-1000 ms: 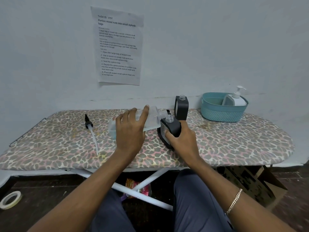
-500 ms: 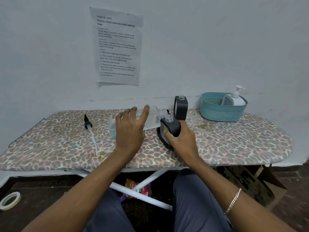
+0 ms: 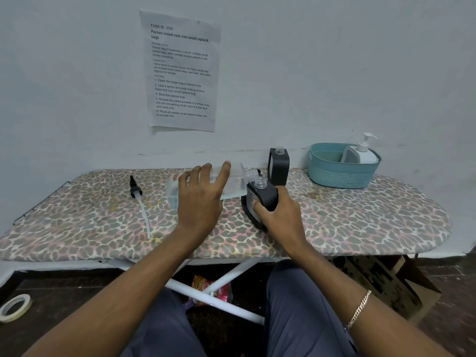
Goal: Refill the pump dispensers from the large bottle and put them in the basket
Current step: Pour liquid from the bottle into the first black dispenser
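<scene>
Gently — your left hand (image 3: 199,202) wraps the large bottle (image 3: 234,182) mid-body, likely squashy; right hand (image 3: 283,220) grips the stiff dispenser (image 3: 267,197).

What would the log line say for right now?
step: refill | left hand: holds large bottle tipped at black dispenser | right hand: holds that dispenser | white dispenser: in basket

A leopard-print ironing board (image 3: 360,222) stands on dark floor (image 3: 64,287) against a pale wall (image 3: 334,60) bearing a printed sheet (image 3: 181,70).

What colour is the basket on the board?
Teal basket, seen best in the head view.
</scene>
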